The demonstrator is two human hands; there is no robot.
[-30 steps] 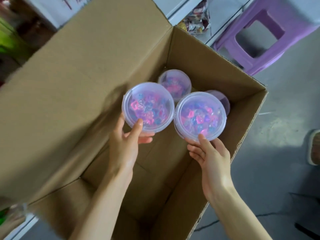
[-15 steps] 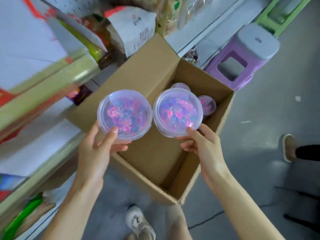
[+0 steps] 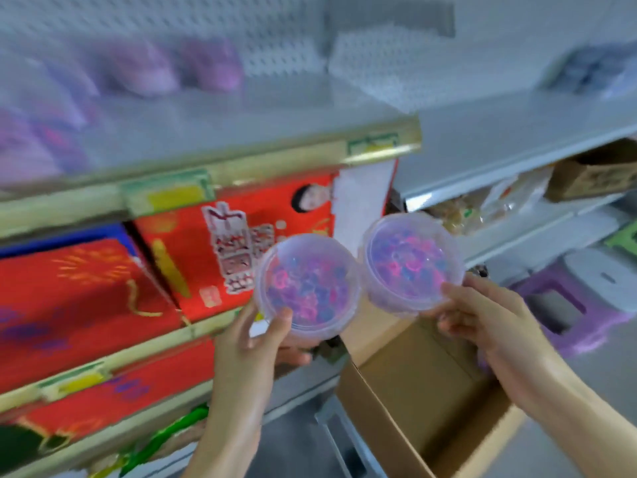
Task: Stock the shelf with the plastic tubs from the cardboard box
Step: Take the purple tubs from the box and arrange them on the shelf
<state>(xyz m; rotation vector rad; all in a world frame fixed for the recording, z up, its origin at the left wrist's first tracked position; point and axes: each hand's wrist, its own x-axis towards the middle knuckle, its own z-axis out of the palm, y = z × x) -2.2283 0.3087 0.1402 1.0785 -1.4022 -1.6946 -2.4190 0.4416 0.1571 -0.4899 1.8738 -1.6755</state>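
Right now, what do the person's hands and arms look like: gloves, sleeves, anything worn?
The left hand and right hand are ungloved. The left forearm and right forearm are uncovered to the frame edge: no sleeves, watch or wristband showing. Blur could hide a ring.

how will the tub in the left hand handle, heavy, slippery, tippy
Probably light: the left hand holds the tub by its near edge alone, thumb on the lid. The smooth clear plastic looks somewhat slippery. Its wide round shape suggests it will stand steady, though the loose coloured pieces inside may shift.
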